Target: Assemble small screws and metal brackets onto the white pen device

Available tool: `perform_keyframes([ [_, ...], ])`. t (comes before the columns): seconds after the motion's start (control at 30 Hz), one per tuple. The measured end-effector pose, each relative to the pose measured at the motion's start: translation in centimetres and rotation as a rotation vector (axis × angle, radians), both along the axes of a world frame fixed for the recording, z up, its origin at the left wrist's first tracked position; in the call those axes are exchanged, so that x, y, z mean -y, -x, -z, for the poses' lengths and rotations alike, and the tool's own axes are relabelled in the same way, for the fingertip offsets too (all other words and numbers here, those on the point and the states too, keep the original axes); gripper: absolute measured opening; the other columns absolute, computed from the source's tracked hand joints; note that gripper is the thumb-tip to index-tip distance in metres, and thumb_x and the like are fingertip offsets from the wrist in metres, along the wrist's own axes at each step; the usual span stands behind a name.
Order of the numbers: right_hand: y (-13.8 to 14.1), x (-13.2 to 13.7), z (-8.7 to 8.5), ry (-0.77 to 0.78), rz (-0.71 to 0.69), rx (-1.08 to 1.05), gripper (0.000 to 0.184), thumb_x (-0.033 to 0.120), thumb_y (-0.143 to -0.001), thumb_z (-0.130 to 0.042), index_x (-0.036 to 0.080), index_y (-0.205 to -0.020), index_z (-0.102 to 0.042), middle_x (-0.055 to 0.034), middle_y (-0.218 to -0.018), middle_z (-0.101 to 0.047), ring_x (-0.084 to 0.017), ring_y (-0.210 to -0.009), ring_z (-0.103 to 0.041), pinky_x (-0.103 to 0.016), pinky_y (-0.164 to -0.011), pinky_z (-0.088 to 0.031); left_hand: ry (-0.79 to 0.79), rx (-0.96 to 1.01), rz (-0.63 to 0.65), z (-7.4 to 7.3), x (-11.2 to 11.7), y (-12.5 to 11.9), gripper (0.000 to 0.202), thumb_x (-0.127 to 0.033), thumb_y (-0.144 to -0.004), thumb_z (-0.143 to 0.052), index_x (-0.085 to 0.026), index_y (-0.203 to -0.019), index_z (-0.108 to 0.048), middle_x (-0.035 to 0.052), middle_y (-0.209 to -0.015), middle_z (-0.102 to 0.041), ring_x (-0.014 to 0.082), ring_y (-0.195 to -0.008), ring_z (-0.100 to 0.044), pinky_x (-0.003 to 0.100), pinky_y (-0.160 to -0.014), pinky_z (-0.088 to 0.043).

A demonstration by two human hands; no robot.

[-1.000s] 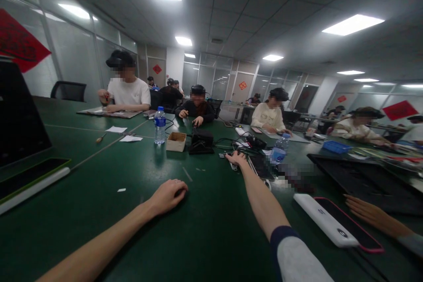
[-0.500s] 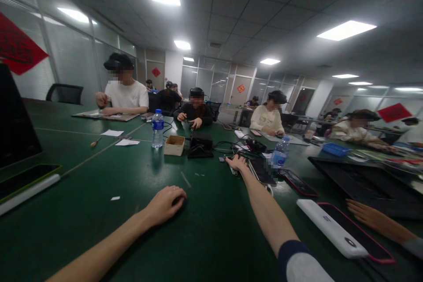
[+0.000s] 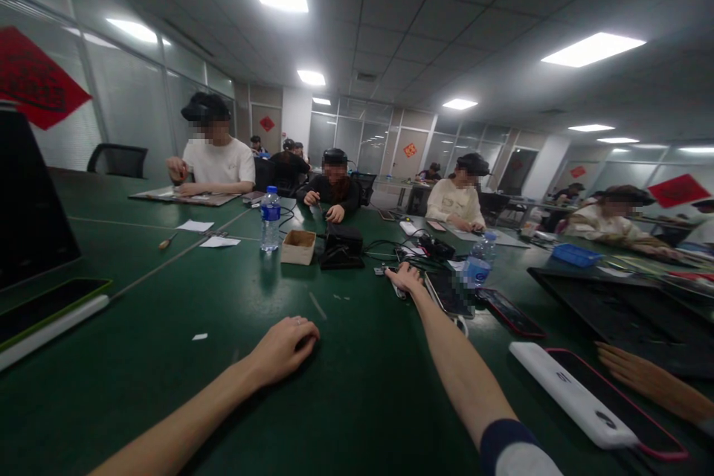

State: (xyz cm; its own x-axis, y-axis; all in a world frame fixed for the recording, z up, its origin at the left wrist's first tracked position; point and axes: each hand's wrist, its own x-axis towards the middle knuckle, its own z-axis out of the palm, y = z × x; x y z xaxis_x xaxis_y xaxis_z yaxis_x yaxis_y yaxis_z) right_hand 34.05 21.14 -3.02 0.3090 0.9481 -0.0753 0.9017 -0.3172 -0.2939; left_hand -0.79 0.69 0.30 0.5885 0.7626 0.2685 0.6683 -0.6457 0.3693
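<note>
My left hand (image 3: 284, 348) rests on the green table (image 3: 167, 342), fingers curled loosely under the palm, with nothing visible in it. My right arm reaches far forward; my right hand (image 3: 405, 279) lies palm down over a small white object (image 3: 399, 291) beside a dark phone (image 3: 447, 293). Its fingers are curved over that object, and what they hold is partly hidden. A tangle of black cables (image 3: 416, 251) lies just beyond the right hand.
A water bottle (image 3: 270, 219), a small cardboard box (image 3: 297, 247) and a black device (image 3: 341, 247) stand mid-table. A white power bank (image 3: 574, 395) and a pink-edged phone (image 3: 619, 405) lie near right, beside another person's hand (image 3: 647, 379). Several people sit around the table.
The view has shifted slightly. My right hand has drawn back a little toward me along the table; my left hand stays where it was.
</note>
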Motion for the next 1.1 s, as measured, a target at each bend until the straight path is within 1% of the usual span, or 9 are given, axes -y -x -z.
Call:
perform_keyframes([
  [0.13, -0.2, -0.3, 0.2, -0.025, 0.035, -0.005, 0.081, 0.071, -0.080, -0.034, 0.015, -0.137, -0.029, -0.0228, -0.139, -0.032, -0.036, -0.129, -0.031, -0.050, -0.100, -0.021, -0.001, -0.004, 0.014, -0.1, 0.0, 0.0, 0.019, -0.022, -0.088, -0.043, -0.019, -0.092, -0.062, 0.0037, -0.090, -0.065, 0.0172, -0.083, -0.058, 0.029, -0.077, -0.043],
  [0.3, -0.1, -0.6, 0.1, -0.035, 0.055, -0.013, 0.087, 0.070, -0.077, -0.042, 0.007, -0.136, -0.032, -0.0252, -0.140, -0.030, -0.037, -0.131, -0.028, -0.048, -0.102, -0.022, -0.009, -0.028, 0.007, -0.4, 0.1, -0.2, 0.020, -0.022, -0.088, -0.043, -0.019, -0.092, -0.062, 0.0038, -0.090, -0.065, 0.0173, -0.083, -0.058, 0.029, -0.077, -0.043],
  [0.47, 0.0, -0.3, -0.4, -0.073, 0.075, -0.008, 0.094, 0.070, -0.074, -0.048, 0.002, -0.137, -0.033, -0.0289, -0.139, -0.033, -0.039, -0.130, -0.032, -0.048, -0.102, -0.025, -0.028, -0.045, 0.012, -0.2, -0.2, -0.2, 0.020, -0.023, -0.088, -0.043, -0.019, -0.092, -0.062, 0.0041, -0.089, -0.065, 0.0175, -0.084, -0.058, 0.030, -0.078, -0.045],
  [0.57, -0.3, -0.3, -0.7, -0.093, 0.033, -0.013, 0.082, 0.067, -0.082, -0.039, 0.003, -0.133, -0.042, -0.0284, -0.136, -0.038, -0.038, -0.126, -0.038, -0.047, -0.100, -0.031, -0.030, -0.044, 0.025, -0.1, -0.4, -0.2, 0.020, -0.023, -0.088, -0.043, -0.019, -0.092, -0.062, 0.0043, -0.089, -0.065, 0.0175, -0.083, -0.059, 0.029, -0.077, -0.045],
  [0.63, -0.7, -0.4, -0.9, -0.101, 0.013, -0.011, 0.066, 0.057, -0.089, -0.035, 0.005, -0.128, -0.050, -0.0264, -0.132, -0.044, -0.036, -0.123, -0.043, -0.044, -0.098, -0.034, -0.026, -0.046, 0.031, -0.1, -0.4, -0.2, 0.021, -0.022, -0.088, -0.042, -0.018, -0.092, -0.063, 0.0048, -0.090, -0.065, 0.0179, -0.084, -0.059, 0.030, -0.077, -0.045],
  [0.7, -1.2, -0.6, -1.1, -0.104, 0.010, -0.004, 0.052, 0.045, -0.092, -0.038, 0.008, -0.122, -0.056, -0.0241, -0.128, -0.050, -0.033, -0.119, -0.048, -0.041, -0.097, -0.037, -0.019, -0.047, 0.036, -0.3, -0.4, -0.2, 0.021, -0.022, -0.088, -0.043, -0.018, -0.093, -0.063, 0.0051, -0.091, -0.065, 0.0186, -0.086, -0.059, 0.030, -0.077, -0.045],
  [0.8, -1.9, -0.7, -1.4, -0.108, 0.007, 0.009, 0.036, 0.033, -0.087, -0.051, 0.013, -0.114, -0.062, -0.0195, -0.120, -0.057, -0.031, -0.114, -0.054, -0.038, -0.093, -0.041, -0.012, -0.045, 0.034, -0.5, -0.2, -0.3, 0.020, -0.022, -0.088, -0.044, -0.018, -0.093, -0.063, 0.0053, -0.091, -0.065, 0.0188, -0.086, -0.059, 0.030, -0.077, -0.045],
  [0.9, -2.4, -0.6, -1.7, -0.114, 0.011, 0.021, 0.030, 0.029, -0.082, -0.058, 0.015, -0.108, -0.065, -0.0171, -0.114, -0.061, -0.030, -0.108, -0.058, -0.037, -0.089, -0.045, -0.011, -0.051, 0.028, -0.6, -0.1, -0.3, 0.020, -0.021, -0.088, -0.044, -0.017, -0.093, -0.063, 0.0055, -0.091, -0.065, 0.0186, -0.085, -0.059, 0.029, -0.076, -0.045],
  [1.1, -2.3, 0.2, -1.9, -0.141, 0.047, 0.048, 0.036, 0.031, -0.082, -0.061, 0.011, -0.112, -0.062, -0.0210, -0.116, -0.059, -0.030, -0.107, -0.060, -0.037, -0.088, -0.047, -0.021, -0.038, 0.043, -0.1, -0.4, -0.2, 0.020, -0.021, -0.088, -0.044, -0.018, -0.092, -0.063, 0.0049, -0.090, -0.065, 0.0179, -0.084, -0.058, 0.029, -0.075, -0.045],
])
